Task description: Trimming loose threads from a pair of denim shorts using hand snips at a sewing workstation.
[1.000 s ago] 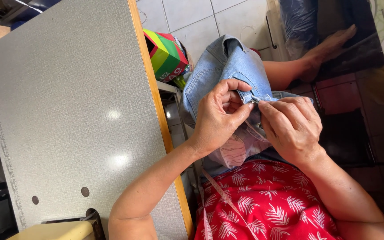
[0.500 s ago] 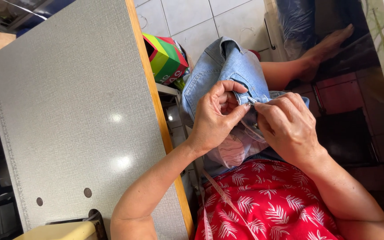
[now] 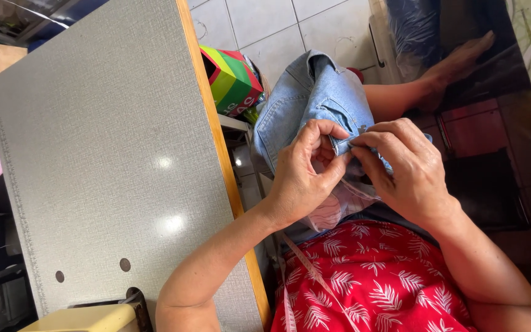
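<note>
A light blue denim garment (image 3: 311, 101) lies bunched on my lap, beside the table's edge. My left hand (image 3: 305, 175) pinches a folded edge of the denim between thumb and fingers. My right hand (image 3: 404, 169) grips the same edge from the other side, fingertips meeting the left hand's. A small metal part of the garment shows between the fingertips. A pale striped lining hangs below the hands.
A grey sewing table (image 3: 106, 160) with a wooden edge fills the left. A cream sewing machine (image 3: 84, 316) sits at its near corner. A green, yellow and red box (image 3: 232, 80) stands on the tiled floor. A measuring tape (image 3: 305, 270) hangs over my red patterned clothing.
Both hands stay on the denim edge, and my fingers have shifted slightly along it. The view has moved a little.
</note>
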